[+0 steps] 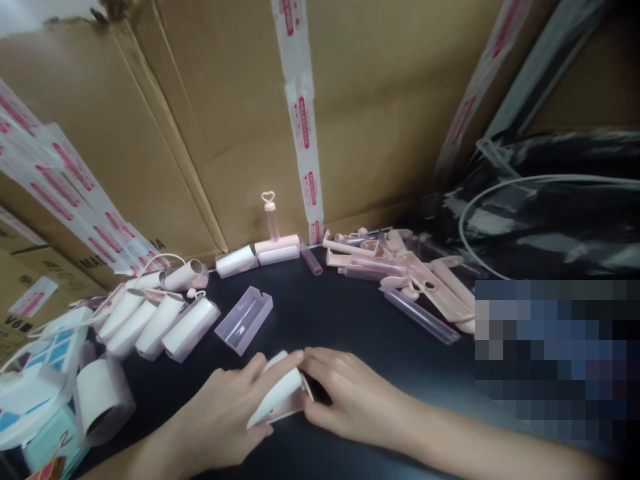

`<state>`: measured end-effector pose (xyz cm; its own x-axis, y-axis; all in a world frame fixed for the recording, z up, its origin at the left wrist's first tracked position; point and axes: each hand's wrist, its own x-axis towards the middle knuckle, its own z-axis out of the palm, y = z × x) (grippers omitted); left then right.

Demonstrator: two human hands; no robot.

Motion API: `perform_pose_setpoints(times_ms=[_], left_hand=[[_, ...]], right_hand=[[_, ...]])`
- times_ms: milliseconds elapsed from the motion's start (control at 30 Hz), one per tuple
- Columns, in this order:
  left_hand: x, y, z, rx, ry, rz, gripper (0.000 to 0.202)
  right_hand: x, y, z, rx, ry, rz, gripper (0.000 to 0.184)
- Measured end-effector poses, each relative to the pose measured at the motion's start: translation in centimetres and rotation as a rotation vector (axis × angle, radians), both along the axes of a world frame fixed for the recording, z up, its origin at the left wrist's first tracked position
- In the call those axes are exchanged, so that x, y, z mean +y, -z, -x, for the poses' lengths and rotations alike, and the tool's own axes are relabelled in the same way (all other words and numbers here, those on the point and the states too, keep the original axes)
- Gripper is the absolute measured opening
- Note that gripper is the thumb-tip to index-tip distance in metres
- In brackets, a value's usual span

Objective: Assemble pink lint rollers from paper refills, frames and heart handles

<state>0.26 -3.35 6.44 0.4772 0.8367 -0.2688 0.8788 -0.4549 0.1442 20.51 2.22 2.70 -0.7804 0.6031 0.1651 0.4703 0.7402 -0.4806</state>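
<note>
Low in the middle, a small lint roller (281, 391) with a white sheet roll in a pale pink holder sits between both hands. My left hand (225, 403) is wrapped round its left side, the index finger lying along the top. My right hand (345, 387) pinches the right end of the holder, fingers above and thumb below. What the right fingertips grip exactly is partly hidden. Just beyond the hands lies an open clear purple-tinted plastic case (245, 320). At the back stands a lint roller (277, 249) with an upright pink handle and heart-shaped loop.
Several white rolls (190, 329) lie at left, near a larger roll (103, 400) and a teal box (57, 440). Pink holders and clear tubes (420, 313) are heaped at right. Cardboard (380, 120) walls the back of the black table (320, 307). A pale cable (463, 227) curves at right.
</note>
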Motion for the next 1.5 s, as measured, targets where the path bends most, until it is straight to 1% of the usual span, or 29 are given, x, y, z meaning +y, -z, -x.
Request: perform_pose_setpoints(times_ms=[100,200,300,367,500,600,700,767,900,933,967,1000,1100,1133,1167,1200,1267,1333,1433,1500], left_hand=[[-0.2,-0.2,0.3,0.002,0.005,0.048,0.089],[-0.3,-0.6,0.1,0.015,-0.016,0.11,0.084],[-0.1,-0.9,-0.5,0.08,-0.022,0.2,0.078],[0.0,-1.0,-0.8,0.132,-0.024,0.245,0.077],[0.0,-0.6,-0.9,0.206,-0.04,0.257,0.08],[-0.3,-0.3,-0.7,0.218,-0.027,0.247,0.08],[-0.5,0.0,-0.4,0.183,-0.006,0.215,0.079],[-0.6,0.1,-0.2,0.144,0.003,0.209,0.079],[-0.6,0.2,0.0,0.066,0.007,0.19,0.082],[-0.6,0.2,0.1,0.054,0.007,0.177,0.083],[-0.6,0.3,0.1,0.045,0.009,0.163,0.084],[-0.5,0.3,0.1,0.039,0.009,0.145,0.085],[-0.4,0.2,0.3,-0.016,-0.007,0.071,0.088],[-0.4,0.2,0.4,-0.051,-0.02,0.04,0.089],[-0.4,0.3,0.5,-0.095,-0.036,0.005,0.09],[-0.3,0.3,0.6,-0.145,-0.055,-0.03,0.091],[-0.3,0.6,0.7,-0.257,-0.095,-0.096,0.092],[-0.3,1.1,0.7,-0.381,-0.156,-0.139,0.091],[0.0,2.0,0.3,-0.575,-0.257,-0.139,0.094],[0.4,2.5,-0.4,-0.695,-0.299,-0.119,0.098]], right_hand=[[0.1,0.5,-0.1,0.055,-0.05,0.082,0.014],[0.4,1.0,0.0,0.076,-0.102,0.065,0.011],[0.6,1.4,0.1,0.082,-0.169,0.045,0.011],[0.6,1.5,0.1,0.082,-0.199,0.046,0.013],[0.7,1.5,-0.1,0.074,-0.216,0.081,0.013],[0.7,1.5,-0.2,0.085,-0.233,0.114,0.013],[0.6,1.5,-0.3,0.109,-0.226,0.166,0.01],[0.5,1.4,-0.2,0.131,-0.191,0.226,0.008],[0.6,1.0,-0.2,0.134,-0.061,0.441,0.006],[0.8,0.9,-0.2,0.13,-0.042,0.503,0.01],[0.9,0.7,-0.3,0.127,-0.034,0.56,0.02],[1.1,0.6,-0.5,0.127,-0.036,0.607,0.036],[1.6,0.5,-1.0,0.134,-0.062,0.698,0.093],[1.7,0.5,-1.1,0.145,-0.069,0.714,0.106],[1.8,0.6,-1.2,0.164,-0.079,0.727,0.114],[1.9,0.7,-1.3,0.193,-0.086,0.737,0.118],[2.2,1.2,-1.2,0.269,-0.112,0.761,0.114],[2.4,1.6,-1.0,0.338,-0.149,0.766,0.104],[2.5,2.0,-0.7,0.371,-0.166,0.742,0.081],[2.5,2.1,-0.5,0.403,-0.155,0.735,0.07]])
